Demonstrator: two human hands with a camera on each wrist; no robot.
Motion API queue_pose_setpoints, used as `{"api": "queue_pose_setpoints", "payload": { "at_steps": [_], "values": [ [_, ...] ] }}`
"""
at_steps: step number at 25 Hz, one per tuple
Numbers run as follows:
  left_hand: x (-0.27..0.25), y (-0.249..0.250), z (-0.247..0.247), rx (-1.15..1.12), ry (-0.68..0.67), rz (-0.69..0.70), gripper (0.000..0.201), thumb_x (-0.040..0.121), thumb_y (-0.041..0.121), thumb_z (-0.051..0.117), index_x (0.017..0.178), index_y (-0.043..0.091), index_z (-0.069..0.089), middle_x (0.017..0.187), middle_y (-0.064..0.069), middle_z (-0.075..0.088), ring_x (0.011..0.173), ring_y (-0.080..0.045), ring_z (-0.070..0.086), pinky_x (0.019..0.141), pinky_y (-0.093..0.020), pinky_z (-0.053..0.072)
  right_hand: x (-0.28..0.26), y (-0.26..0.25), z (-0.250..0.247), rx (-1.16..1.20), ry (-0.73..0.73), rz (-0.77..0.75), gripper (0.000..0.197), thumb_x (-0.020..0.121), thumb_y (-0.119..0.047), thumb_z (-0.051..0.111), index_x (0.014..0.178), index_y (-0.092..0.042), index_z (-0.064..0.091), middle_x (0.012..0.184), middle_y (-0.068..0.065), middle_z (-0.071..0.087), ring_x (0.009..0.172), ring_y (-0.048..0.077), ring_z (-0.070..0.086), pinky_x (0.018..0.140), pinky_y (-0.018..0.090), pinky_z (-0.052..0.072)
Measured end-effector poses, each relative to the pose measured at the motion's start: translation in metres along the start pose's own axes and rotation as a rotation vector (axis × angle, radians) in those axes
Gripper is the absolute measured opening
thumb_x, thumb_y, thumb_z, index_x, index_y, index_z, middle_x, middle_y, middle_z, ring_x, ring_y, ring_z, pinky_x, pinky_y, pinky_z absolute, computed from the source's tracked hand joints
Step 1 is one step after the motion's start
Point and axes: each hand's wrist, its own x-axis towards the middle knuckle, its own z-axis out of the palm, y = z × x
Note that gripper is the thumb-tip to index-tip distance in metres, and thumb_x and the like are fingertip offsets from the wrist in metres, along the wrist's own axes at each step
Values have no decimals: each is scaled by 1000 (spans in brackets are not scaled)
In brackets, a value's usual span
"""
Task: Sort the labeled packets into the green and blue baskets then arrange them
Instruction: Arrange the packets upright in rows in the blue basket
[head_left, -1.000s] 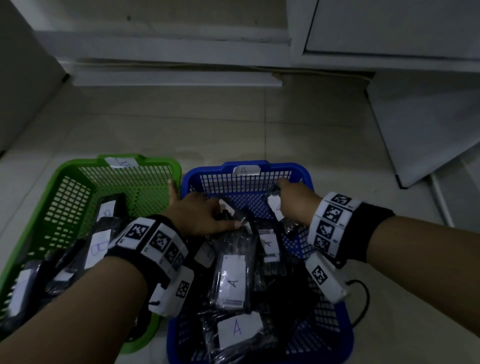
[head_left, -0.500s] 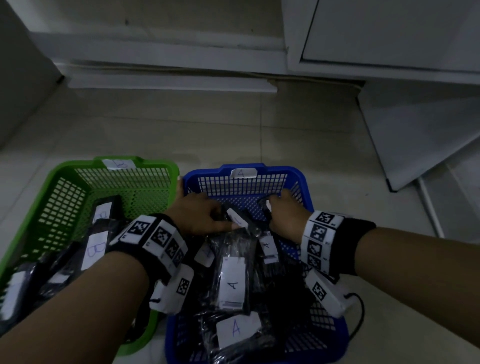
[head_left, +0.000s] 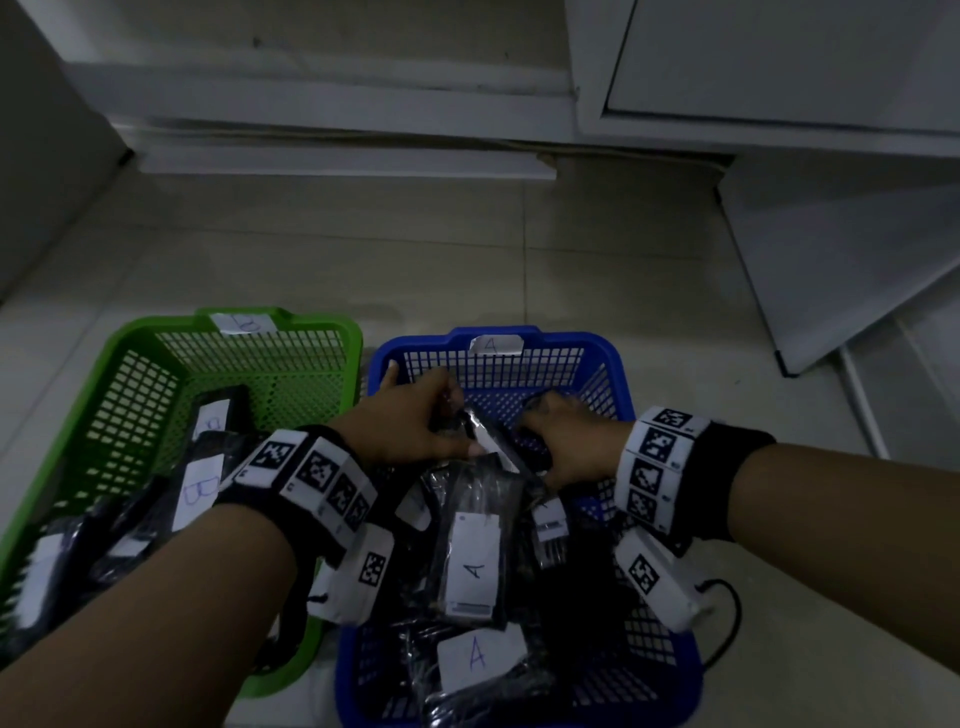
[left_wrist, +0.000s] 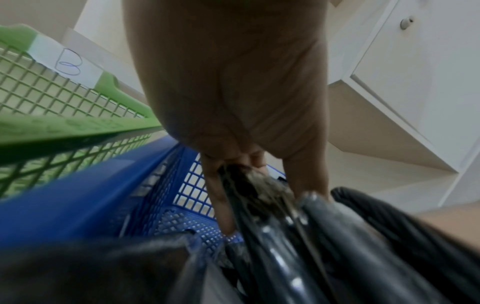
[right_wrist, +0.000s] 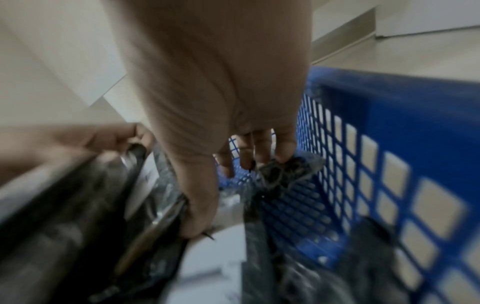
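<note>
Tiled floor (head_left: 415, 249) under blue basket (head_left: 602, 353); your left hand (head_left: 410, 421) & right hand (head_left: 566, 441) each pinch a packet (head_left: 488, 441) inside, fingers clamped.

Both forearms reach forward, left hand (head_left: 410, 426) and right hand (head_left: 566, 441) with fingers curled, gripping.
</note>
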Motion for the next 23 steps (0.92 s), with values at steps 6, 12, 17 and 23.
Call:
{"api": "queue_pose_setpoints", "payload": {
  "at_steps": [6,12,17,23],
  "values": [
    [-7,4,-6,42,-208,26,40,87,51,56,118,26,59,114,6,61,105,-12,57,91,-23,44,-5,-8,2,58,-33,35,70,71,-40,77,127,-10,48,131,12,36,122,28,37,95,32,43],
    [-13,7,-3,15,-188,-10,34,86,49,59,111,27,55,101,9,58,94,-9,57,75,-18,43,-16,3,-1,609,-60,42,63,73,-28,79,126,-20,47,122,2,53,97,21,60,65,25,52],
    [-17,6,-5,-68,-119,3,27,82,43,67,100,23,62,93,7,64,78,-2,59,65,-14,43,-21,0,-6,962,95,120,44,82,-13,70,123,-15,53,103,7,64,85,23,66,67,34,57],
    [-16,8,-5,-11,-100,3,26,85,38,65,98,16,61,97,-1,66,90,-16,62,80,-30,50,-20,4,-18,663,223,299,38,83,-20,65,112,4,63,114,24,64,93,29,63,72,29,47]
  ]
}}
